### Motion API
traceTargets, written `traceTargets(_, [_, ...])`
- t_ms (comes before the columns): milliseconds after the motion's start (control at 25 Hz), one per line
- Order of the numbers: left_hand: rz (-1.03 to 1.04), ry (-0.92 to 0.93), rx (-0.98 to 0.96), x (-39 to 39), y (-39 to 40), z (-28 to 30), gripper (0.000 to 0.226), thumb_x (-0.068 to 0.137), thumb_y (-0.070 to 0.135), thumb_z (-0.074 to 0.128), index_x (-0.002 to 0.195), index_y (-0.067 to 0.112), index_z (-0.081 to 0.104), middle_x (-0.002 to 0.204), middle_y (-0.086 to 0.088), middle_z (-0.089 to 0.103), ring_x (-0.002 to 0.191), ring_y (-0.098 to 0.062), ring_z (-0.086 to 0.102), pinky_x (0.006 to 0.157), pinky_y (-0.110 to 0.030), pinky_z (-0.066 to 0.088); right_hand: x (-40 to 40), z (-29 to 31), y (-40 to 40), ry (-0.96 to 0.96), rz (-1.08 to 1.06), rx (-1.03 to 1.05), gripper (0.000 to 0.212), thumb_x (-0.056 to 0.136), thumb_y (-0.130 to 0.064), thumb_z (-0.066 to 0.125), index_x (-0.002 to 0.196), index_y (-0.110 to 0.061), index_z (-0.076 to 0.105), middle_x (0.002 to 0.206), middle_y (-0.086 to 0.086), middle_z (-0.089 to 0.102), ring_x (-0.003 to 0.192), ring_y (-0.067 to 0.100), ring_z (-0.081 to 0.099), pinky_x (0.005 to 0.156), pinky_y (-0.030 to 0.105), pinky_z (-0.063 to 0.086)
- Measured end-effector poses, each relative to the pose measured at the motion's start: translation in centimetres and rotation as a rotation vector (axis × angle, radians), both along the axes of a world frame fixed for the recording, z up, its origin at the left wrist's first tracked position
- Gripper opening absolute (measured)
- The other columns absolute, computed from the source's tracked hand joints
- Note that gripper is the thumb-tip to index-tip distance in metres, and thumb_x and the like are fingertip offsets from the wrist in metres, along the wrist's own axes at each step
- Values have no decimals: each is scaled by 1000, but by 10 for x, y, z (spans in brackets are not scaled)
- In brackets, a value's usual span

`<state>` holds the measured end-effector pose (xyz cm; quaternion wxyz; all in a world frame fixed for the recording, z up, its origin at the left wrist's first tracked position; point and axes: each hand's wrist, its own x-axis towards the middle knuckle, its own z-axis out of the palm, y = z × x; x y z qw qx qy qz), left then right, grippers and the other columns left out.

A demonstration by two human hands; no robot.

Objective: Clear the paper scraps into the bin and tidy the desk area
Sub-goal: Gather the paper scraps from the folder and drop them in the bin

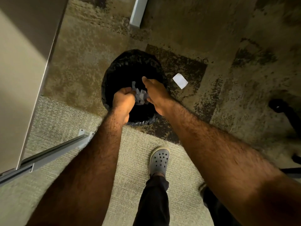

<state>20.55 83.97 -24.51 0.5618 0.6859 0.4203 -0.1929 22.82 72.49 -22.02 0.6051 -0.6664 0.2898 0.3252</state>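
Observation:
A round bin (128, 62) lined with a black bag stands on the carpet below me. Both my hands hover over its mouth. My left hand (124, 100) is curled into a fist around a bunch of white paper scraps (140, 96). My right hand (155, 91) is flat with fingers extended, pressed against the same bunch from the right. One white rectangular scrap (180, 81) lies on the carpet just right of the bin.
A desk top (19, 66) runs along the left, with a grey metal leg rail (53, 152) below it. Another pale leg (137, 12) stands beyond the bin. A black chair base (283, 110) sits at right. My grey clog (159, 159) is on the carpet.

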Motion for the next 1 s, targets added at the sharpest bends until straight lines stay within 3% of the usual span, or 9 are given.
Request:
traceTargets(40, [-18, -21, 34, -1, -3, 4, 15, 83, 18, 55, 88, 25, 68, 88, 3, 69, 77, -10, 58, 59, -21, 45, -2, 3, -4, -22, 11, -32, 57, 99, -41, 45, 126, 10, 46, 130, 32, 52, 115, 45, 55, 98, 62, 42])
traceTargets(120, [-66, -74, 103, -5, -13, 15, 15, 85, 22, 56, 91, 26, 69, 92, 5, 69, 87, -12, 61, 69, -22, 47, -9, 12, -17, -64, 19, -95, 56, 98, -41, 47, 118, 11, 53, 121, 32, 58, 111, 44, 56, 96, 60, 44])
traceTargets(240, [-162, -137, 119, -16, -36, 42, 20, 86, 23, 56, 100, 22, 70, 103, 3, 71, 98, -15, 64, 86, -28, 51, -25, 36, -40, -122, -35, -142, 50, 96, -41, 49, 100, 7, 62, 103, 25, 67, 95, 35, 64, 90, 50, 51])
traceTargets(360, [-229, -170, 112, -35, -70, 76, 18, 90, 18, 57, 102, 20, 70, 99, 1, 71, 98, -18, 66, 86, -30, 50, -51, 66, -75, -137, -169, -157, 40, 91, -42, 55, 93, -3, 65, 80, 11, 66, 74, 22, 56, 73, 39, 46])
traceTargets(560, [-464, -244, 36, -64, -161, 152, 21, 94, 13, 54, 108, 12, 69, 106, -4, 72, 101, -18, 66, 91, -31, 50, -102, 142, -158, -161, -305, -282, 30, 88, -47, 59, 76, -20, 65, 75, -4, 63, 76, 16, 59, 71, 30, 45])
traceTargets(640, [-528, -295, -6, -72, -205, 185, 19, 94, 12, 55, 106, 11, 70, 106, -5, 72, 101, -18, 66, 92, -33, 51, -122, 172, -195, -221, -330, -311, 24, 90, -42, 59, 81, -22, 69, 76, -9, 65, 80, 12, 62, 75, 28, 46])
traceTargets(800, [-741, -393, -69, -96, -306, 241, 17, 95, 12, 55, 101, 16, 70, 96, 1, 72, 89, -9, 66, 80, -18, 50, -165, 223, -281, -242, -492, -379, 29, 88, -48, 59, 91, -23, 72, 85, -10, 71, 86, 8, 65, 80, 26, 49])
traceTargets(920, [-1013, -480, -61, -122, -388, 266, 19, 93, 9, 55, 103, 14, 69, 91, 4, 68, 81, -5, 61, 66, 0, 40, -200, 250, -351, -313, -677, -486, 30, 87, -51, 59, 92, -24, 71, 84, -12, 70, 82, 1, 64, 77, 20, 49])
traceTargets(1000, [-1168, -559, -45, -139, -435, 274, 21, 92, 8, 55, 107, 14, 69, 97, 5, 69, 86, -4, 61, 68, 3, 37, -229, 259, -393, -360, -713, -588, 27, 89, -47, 58, 99, -24, 69, 93, -10, 70, 90, 4, 63, 83, 23, 50])
